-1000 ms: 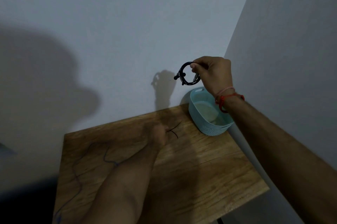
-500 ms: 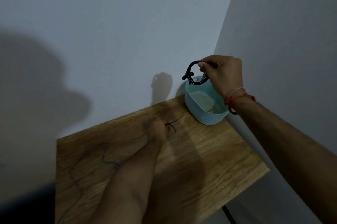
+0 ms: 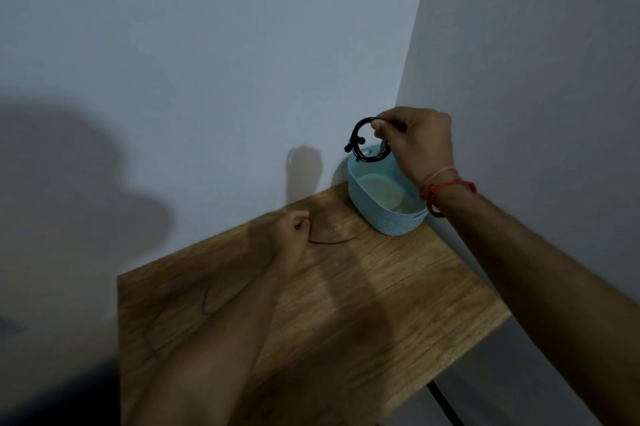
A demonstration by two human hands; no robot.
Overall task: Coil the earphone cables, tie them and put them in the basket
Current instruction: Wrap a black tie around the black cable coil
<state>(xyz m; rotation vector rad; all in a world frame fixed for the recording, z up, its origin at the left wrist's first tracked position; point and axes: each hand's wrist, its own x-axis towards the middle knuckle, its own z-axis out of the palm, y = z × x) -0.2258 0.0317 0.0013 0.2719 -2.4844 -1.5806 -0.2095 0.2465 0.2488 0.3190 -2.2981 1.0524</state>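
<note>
Above the basket, right hand pinches the top of the coiled black earphone cable between thumb and fingers, the grip closed on the loop. Coil hangs free, its lower edge level with the basket's far rim, not touching as far as I can tell. Earbuds stick out on the side of the coil away from my hand. Coil looks wound and bundled, so I judge coiling done for this one; whether a tie is on it is too small to tell. Drop into the basket not yet done.

Left of the basket, left hand rests on the desk, fingers curled, pinching the end of a thin dark strand that lies on the wood toward the basket. Could be a tie or a cable end, cannot tell.

Further left of the basket, a blue cable lies loose and uncoiled on the desk, partly under my left forearm. That one seems left to coil, tie and store.

Basket sits at the desk's far corner against the walls, something pale and round inside it. Nothing blocks its opening; only my own wrist, with red and pink bands, hangs over the near rim.
</note>
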